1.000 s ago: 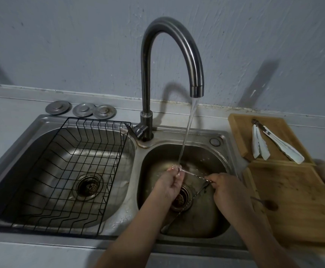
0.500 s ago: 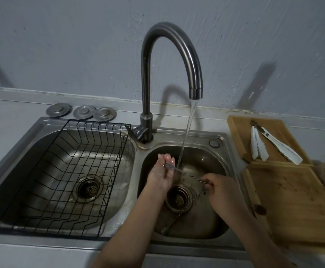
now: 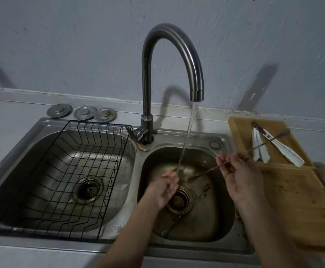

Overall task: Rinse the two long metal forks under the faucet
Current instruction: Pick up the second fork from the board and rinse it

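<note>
Wire rack (image 3: 64, 171) fills the left basin, leaving the right basin (image 3: 223, 219) free for rinsing. Left hand (image 3: 164, 188), loosely cupped and holding nothing discernible, sits under the faucet (image 3: 177, 60) stream. Right hand (image 3: 239, 176) pinches one fork (image 3: 206, 172) mid-shaft, one end angled down towards the water; the second fork (image 3: 188, 207) lies across the drain.

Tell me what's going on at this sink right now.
A person is rinsing cutlery in the right basin of a steel double sink. The right hand holds one long, thin metal utensil tilted, its lower end near the water stream from the curved grey faucet. The left hand is under the stream, seemingly empty. A second long metal utensil lies across the basin floor by the drain.
</note>
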